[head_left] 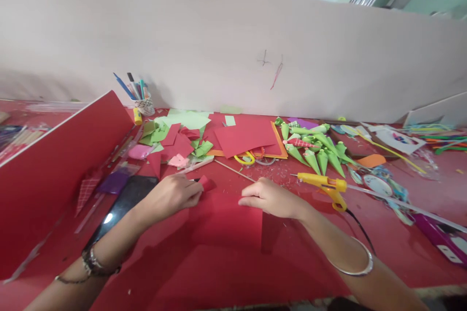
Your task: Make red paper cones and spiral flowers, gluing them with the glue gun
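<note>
Left hand (177,195) and right hand (272,198) pinch the red sheet (228,223) near its far corners, probably spaced to keep that edge straight. Sheet's mid-counter (292,267); glue gun (324,182) lies right, likely for reach.

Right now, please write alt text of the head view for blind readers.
A person's left hand and right hand are at the far edge of a red sheet over a red table; nearby are paper scraps, green cones and a yellow glue gun.
</note>
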A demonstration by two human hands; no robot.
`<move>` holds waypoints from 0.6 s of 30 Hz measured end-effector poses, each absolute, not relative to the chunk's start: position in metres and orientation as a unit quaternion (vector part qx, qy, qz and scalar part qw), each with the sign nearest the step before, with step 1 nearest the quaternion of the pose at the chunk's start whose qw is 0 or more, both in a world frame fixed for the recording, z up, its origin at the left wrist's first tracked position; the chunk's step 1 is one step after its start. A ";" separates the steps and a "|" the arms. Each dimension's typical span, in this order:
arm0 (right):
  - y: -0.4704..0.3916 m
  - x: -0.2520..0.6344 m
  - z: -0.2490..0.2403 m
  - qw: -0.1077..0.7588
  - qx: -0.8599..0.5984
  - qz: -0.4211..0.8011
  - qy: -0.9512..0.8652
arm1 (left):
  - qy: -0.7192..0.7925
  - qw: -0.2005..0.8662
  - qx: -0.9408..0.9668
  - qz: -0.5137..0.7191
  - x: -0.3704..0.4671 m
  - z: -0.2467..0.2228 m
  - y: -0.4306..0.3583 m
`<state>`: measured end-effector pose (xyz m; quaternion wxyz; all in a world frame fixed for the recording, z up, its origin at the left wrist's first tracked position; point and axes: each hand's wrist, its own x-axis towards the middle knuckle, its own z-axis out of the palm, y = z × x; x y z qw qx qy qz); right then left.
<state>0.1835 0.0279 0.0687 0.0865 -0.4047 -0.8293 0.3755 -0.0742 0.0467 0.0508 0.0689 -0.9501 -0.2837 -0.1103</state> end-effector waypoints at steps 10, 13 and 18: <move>0.030 0.192 0.068 0.063 -0.395 0.360 -0.843 | -0.380 0.068 -0.904 -0.181 -0.093 0.067 0.055; 0.030 0.193 0.066 0.054 -0.381 0.364 -0.848 | -0.328 -0.033 -0.932 -0.154 -0.076 0.074 0.043; 0.030 0.196 0.068 0.038 -0.378 0.334 -0.862 | -0.293 -0.139 -0.946 -0.002 -0.051 0.069 0.025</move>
